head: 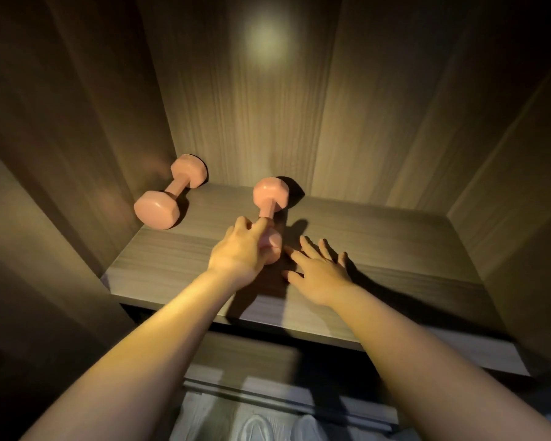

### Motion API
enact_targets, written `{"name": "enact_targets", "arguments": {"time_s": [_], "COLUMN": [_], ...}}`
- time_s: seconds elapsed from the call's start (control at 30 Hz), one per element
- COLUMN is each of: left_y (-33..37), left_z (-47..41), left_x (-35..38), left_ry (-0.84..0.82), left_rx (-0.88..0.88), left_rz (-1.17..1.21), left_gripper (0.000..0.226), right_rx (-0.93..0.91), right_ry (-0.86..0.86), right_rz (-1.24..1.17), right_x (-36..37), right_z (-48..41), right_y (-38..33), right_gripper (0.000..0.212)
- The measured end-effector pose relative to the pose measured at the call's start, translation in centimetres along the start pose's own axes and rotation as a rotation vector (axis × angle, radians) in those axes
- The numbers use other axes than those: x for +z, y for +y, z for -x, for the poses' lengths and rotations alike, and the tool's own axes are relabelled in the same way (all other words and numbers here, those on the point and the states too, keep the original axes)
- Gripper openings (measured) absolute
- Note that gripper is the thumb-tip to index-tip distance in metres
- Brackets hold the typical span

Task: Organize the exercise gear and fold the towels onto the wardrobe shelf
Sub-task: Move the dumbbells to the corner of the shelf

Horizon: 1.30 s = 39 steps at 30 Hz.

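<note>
Left hand on a pink dumbbell, right hand flat on the wardrobe shelf.

The left hand (240,249) curls its fingers over the near head of the middle dumbbell (270,193), with the forefinger lying along the handle. The dumbbell lies on the shelf (395,246), and its far head points to twelve o'clock, close to the back panel (268,116). The right hand (320,272) sits just beside it at three o'clock, fingers straight and spread, palm down on the shelf board and holding nothing; whether its forefinger touches the dumbbell cannot be told. At ten o'clock from the left hand, well apart, the corner dumbbell (172,194) lies by the wardrobe's left wall, its handle running toward the back corner. A round patch of light (264,39) shows high on the back panel at twelve o'clock.
</note>
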<state>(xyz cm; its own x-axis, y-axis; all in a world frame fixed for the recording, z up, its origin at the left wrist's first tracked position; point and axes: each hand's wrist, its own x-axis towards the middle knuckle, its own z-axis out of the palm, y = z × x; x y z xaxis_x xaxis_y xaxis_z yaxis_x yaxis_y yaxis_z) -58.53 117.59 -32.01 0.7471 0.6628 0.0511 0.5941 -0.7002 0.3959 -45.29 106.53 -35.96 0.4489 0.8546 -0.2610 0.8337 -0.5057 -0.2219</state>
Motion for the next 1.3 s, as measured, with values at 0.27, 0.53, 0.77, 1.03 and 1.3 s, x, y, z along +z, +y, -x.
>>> {"name": "enact_targets", "arguments": {"time_s": [0.27, 0.53, 0.77, 1.03, 1.3], "left_y": [-5.0, -6.2, -9.0, -10.0, -9.7], "left_z": [0.8, 0.1, -1.7, -2.3, -3.6], "left_x": [-3.2, -2.3, -3.4, -3.6, -3.5], "left_ry": [0.066, 0.164, 0.157, 0.134, 0.131], "left_rx": [-0.044, -0.051, -0.040, -0.033, -0.040], "left_rz": [-0.070, -0.454, -0.526, -0.505, -0.487], "left_gripper": [0.044, 0.069, 0.066, 0.066, 0.066], "right_rx": [-0.046, -0.020, -0.025, -0.020, -0.025], "right_ry": [-0.028, -0.048, -0.049, -0.054, -0.052], "right_rz": [0.019, 0.084, 0.072, 0.078, 0.077], "right_x": [1.6, 2.2, 2.0, 1.9, 1.6], "right_z": [-3.1, -3.1, -2.8, -2.6, -2.2], "right_y": [-2.2, -2.6, -2.6, -2.8, -3.0], "right_gripper": [0.062, 0.067, 0.066, 0.066, 0.066]}}
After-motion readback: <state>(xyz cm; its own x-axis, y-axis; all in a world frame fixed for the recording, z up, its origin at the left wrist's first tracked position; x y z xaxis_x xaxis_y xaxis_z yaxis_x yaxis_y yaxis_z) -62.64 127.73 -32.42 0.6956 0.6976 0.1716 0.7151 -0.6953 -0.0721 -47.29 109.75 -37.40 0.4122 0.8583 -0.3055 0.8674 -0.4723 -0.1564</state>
